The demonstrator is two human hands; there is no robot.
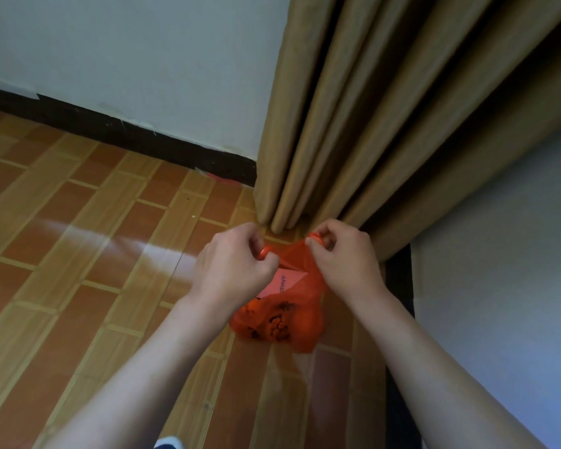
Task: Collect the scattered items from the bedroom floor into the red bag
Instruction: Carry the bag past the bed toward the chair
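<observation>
a: wood-patterned floor [88, 247] is seen across the left and lower part of the frame, with a glare streak at mid left, a dark skirting board [117, 131] under a pale wall [127, 53] in the upper left, and tan curtains [386, 108] hanging from the upper right down to the floor at centre

b: where is the red bag [282, 322] found?

a: it is held just below the centre of the frame, close in front of the curtain hems; its body hangs beneath both hands, and whether its bottom is resting on the floor cannot be told. a pale card or box with printed letters [285, 280] is seen through the mouth, so something is judged to be already inside

b: and how is it gripped?

a: the left hand [237, 267] is closed, with a rolled handle pinched between thumb and forefinger; the right hand [344, 257] is closed in the same way on the other handle. the two handles are drawn apart, left and right across the frame, so the mouth is stretched along that line

b: what is the next move judged to turn on?

a: the bag lies directly under the grips, with its long axis running down toward the bottom of the frame. neither hand is clearly nearer, since each is already on its own handle. no loose items can be seen on the visible floor, so it is judged that the handles may be brought together or tied, though that cannot be known

b: anything else in the room?

a: a second pale wall surface [499, 254] is seen at right, and a scrap of dark and white at the bottom edge, which cannot be identified
</observation>
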